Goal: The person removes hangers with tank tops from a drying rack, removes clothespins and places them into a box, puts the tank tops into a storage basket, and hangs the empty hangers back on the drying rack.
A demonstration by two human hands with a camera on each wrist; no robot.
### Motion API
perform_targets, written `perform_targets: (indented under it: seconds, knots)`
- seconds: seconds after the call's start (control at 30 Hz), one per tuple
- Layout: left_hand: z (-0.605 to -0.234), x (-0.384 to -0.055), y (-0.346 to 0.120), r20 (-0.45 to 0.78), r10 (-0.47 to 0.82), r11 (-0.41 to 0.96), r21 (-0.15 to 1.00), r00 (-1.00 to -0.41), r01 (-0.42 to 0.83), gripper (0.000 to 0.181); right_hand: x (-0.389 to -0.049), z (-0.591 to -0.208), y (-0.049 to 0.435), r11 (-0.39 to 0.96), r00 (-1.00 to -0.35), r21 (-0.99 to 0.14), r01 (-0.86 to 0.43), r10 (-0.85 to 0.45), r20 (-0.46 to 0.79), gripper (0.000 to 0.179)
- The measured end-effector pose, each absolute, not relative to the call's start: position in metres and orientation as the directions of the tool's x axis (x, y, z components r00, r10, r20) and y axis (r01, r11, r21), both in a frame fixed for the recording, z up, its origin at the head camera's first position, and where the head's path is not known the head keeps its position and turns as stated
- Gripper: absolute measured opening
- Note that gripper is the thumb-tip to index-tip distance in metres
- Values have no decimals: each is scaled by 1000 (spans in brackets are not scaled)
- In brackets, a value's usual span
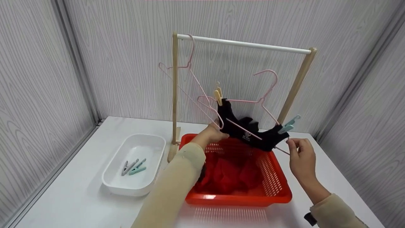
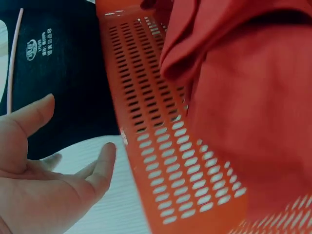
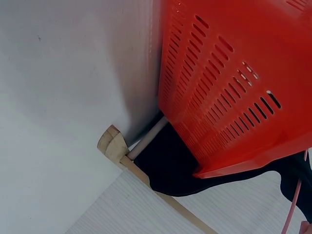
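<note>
A black tank top [image 1: 250, 134] with a small pale print hangs tilted on a pink hanger [image 1: 243, 101], whose hook is clear of the rail. One strap carries a yellow clothespin [image 1: 218, 96], the other a teal clothespin [image 1: 288, 125]. My right hand [image 1: 302, 155] pinches the hanger's lower right corner; only a fingertip [image 3: 305, 227] shows in the right wrist view. Beside the top's left side is my left hand [image 1: 213, 133], partly hidden by the fabric. In the left wrist view its thumb and fingers are spread apart, with the black fabric behind them.
A red basket [image 1: 237, 200] of red cloth stands below the top. Behind it rises a rack with a white rail [image 1: 243, 44], where another pink hanger [image 1: 199, 84] hangs at the left. A white tray [image 1: 107, 180] at left holds several clothespins [image 1: 134, 167].
</note>
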State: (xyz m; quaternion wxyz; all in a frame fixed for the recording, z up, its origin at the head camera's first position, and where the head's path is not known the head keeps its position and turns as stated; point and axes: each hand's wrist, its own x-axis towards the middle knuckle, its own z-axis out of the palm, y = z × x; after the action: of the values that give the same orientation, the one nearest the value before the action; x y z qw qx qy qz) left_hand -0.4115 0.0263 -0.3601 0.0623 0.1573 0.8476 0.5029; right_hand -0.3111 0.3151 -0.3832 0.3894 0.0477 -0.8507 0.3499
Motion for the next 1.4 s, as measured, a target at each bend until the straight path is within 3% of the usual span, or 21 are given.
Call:
perform_targets:
  seconds: [0.27,0.4,0.5,0.6,0.73,0.9,1.23,1.4]
  knots:
    - [-378,-413,41,12,318,500,847,-948,178,67,-313,-385,314,731,-693,-579,-362,205,691,19]
    - [-387,-418,47,37,302,488,853,-953,187,48,-313,-386,314,723,-693,-584,-369,205,691,18]
    - [-400,-427,50,27,266,306,945,-964,111,41,-313,-388,313,720,-703,-591,-362,205,681,18]
    - [-414,-441,55,23,258,-23,1000,-966,17,41,-312,-388,313,716,-713,-606,-347,218,666,18]
    - [-407,-441,63,23,237,-338,939,-971,-60,47,-313,-388,314,713,-722,-623,-322,241,649,18]
    - [-383,-424,68,26,168,-526,848,-985,-67,52,-315,-389,317,711,-710,-627,-318,259,655,17]
    - [-368,-415,75,218,68,-582,801,-974,139,49,-314,-387,318,691,-689,-643,-330,289,665,17]
    - [-360,-410,74,271,63,-548,814,-960,194,44,-316,-386,320,695,-661,-628,-349,293,691,16]
